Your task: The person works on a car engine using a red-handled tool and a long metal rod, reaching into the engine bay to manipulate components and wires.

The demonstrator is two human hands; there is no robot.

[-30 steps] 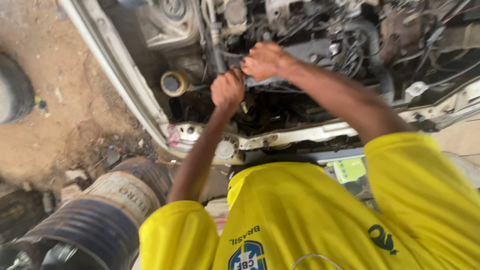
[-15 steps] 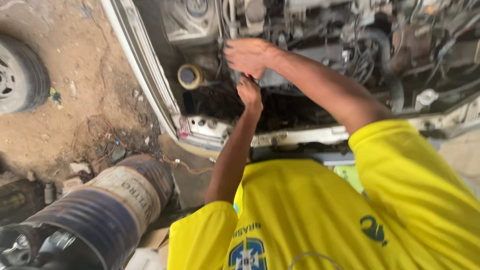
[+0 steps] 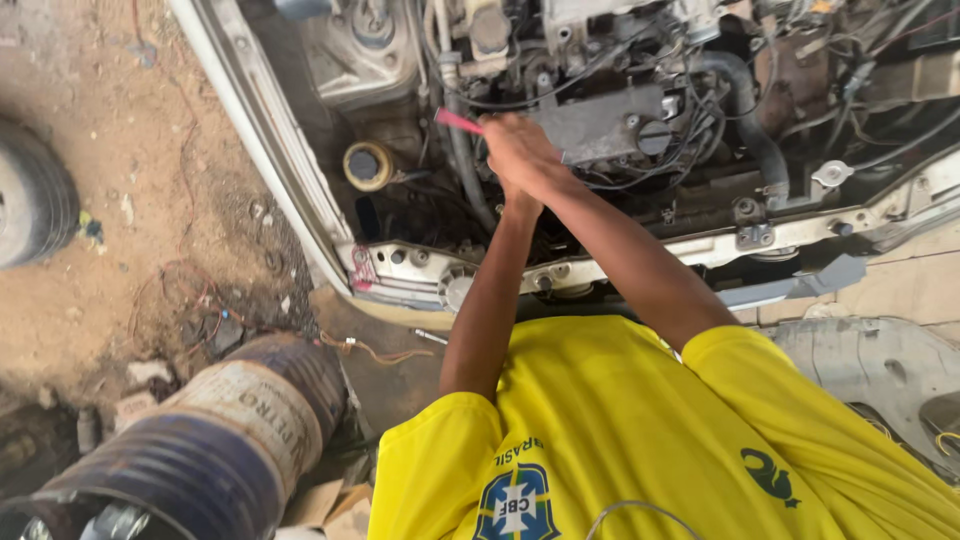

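Over the open engine bay [image 3: 620,150], the right hand [image 3: 520,150] has its grip closed on a red-handled tool [image 3: 458,121], while the left hand [image 3: 520,203] sits under it, its grip hidden.

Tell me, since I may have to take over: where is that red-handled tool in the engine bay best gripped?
Probably by the free end of the red handle, coming from the left, car's-edge side. That end sticks out up-left of the right hand, whose fingers cover the rest; the left hand and hoses crowd the other side.
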